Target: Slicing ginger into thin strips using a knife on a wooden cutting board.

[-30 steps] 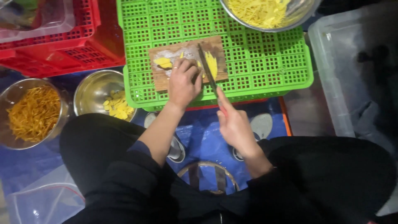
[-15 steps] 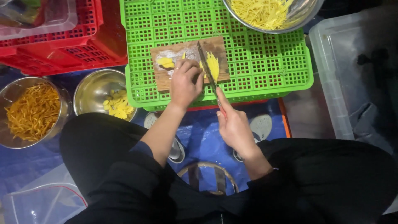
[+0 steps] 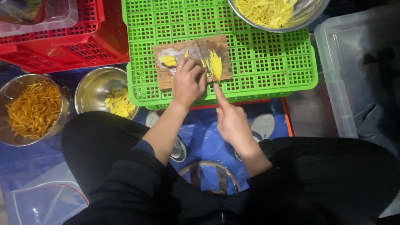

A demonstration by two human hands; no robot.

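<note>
A small wooden cutting board (image 3: 221,43) lies on an upturned green plastic crate (image 3: 266,58). My left hand (image 3: 188,81) rests fingers-down on the board, pressing yellow slices against the knife blade; more yellow slices (image 3: 168,61) sit at the board's left. My right hand (image 3: 232,118) grips a knife (image 3: 205,56) by its handle, forefinger stretched along it, with the blade edge-down across the board. Thin yellow strips (image 3: 216,64) lie just right of the blade.
A metal bowl (image 3: 306,10) of yellow strips sits on the crate's far edge. On the floor at left stand a bowl (image 3: 93,87) with yellow slices and a bowl (image 3: 10,89) of orange shreds. Red crates (image 3: 62,39) are far left, a clear bin (image 3: 354,62) right.
The view has shifted slightly. The knife has stepped a little leftward across the board, and the pile of strips to its right has grown.
</note>
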